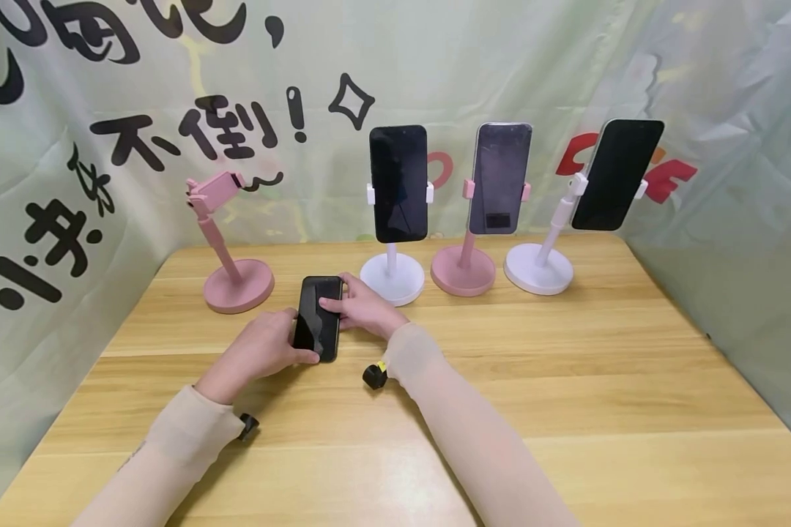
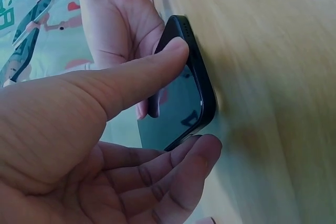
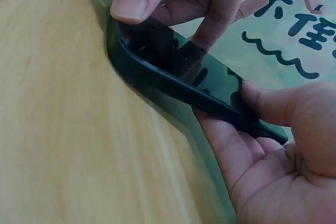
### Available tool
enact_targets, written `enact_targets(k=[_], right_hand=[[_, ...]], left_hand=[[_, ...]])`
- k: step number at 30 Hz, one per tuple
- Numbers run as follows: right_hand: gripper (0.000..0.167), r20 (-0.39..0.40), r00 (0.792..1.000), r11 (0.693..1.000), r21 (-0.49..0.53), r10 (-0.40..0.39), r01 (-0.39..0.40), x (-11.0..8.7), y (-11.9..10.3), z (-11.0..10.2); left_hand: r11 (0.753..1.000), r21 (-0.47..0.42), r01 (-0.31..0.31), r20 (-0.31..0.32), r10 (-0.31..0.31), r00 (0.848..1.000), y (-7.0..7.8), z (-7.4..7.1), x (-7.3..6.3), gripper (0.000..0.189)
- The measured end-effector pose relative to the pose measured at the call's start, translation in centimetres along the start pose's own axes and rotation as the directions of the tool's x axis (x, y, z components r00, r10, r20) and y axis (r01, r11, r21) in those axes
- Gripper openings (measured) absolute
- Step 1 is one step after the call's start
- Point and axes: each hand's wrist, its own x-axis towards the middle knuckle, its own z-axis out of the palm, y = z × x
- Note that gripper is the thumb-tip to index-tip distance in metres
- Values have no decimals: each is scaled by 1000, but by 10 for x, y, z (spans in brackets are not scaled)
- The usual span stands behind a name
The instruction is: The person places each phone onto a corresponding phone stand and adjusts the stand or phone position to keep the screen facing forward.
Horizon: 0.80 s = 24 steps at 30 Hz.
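A black smartphone (image 1: 308,322) is held face up between both hands, just above or on the wooden table; the gap beneath it is hard to judge. My left hand (image 1: 261,347) grips its left side and near end, the thumb lying across the near corner in the left wrist view. From the far right, my right hand (image 1: 369,307) pinches it, thumb on the screen and fingers underneath in the right wrist view. Beyond the left hand stands a pink phone stand (image 1: 239,287), its clamp (image 1: 216,192) carrying no phone.
Along the back of the table (image 1: 567,410) stand a white stand (image 1: 392,279), a pink stand (image 1: 463,271) and another white stand (image 1: 539,269), each with a phone clamped upright. A printed cloth (image 1: 501,58) hangs behind them.
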Motion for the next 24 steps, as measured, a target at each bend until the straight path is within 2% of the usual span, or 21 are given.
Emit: enact_targets(k=[7,13,17,21,24], right_hand=[[69,-3,1000,1000,-27,-10,10,-3,-4,-1],[48,2,997,996,-46,-74,74,-6,-10,-3],[58,-31,994,990,-97,-101,97,-8,-14,-6],[74,-57,993,988,-122,-101,93,-9,-17,-9],[79,-69,993,987,-136,-99,89,-10,-18,-10]], left_hand=[[1000,-11,9,7,-9,1000,0,-4,-2,65],[999,-46,-6,11,7,1000,-5,-13,-2,71],[998,-65,-25,-37,23,999,-10,-23,-2,70],[994,-108,-6,-87,-3,996,-15,-37,-3,69],[993,-117,-2,-136,-14,991,-19,-48,-5,57]])
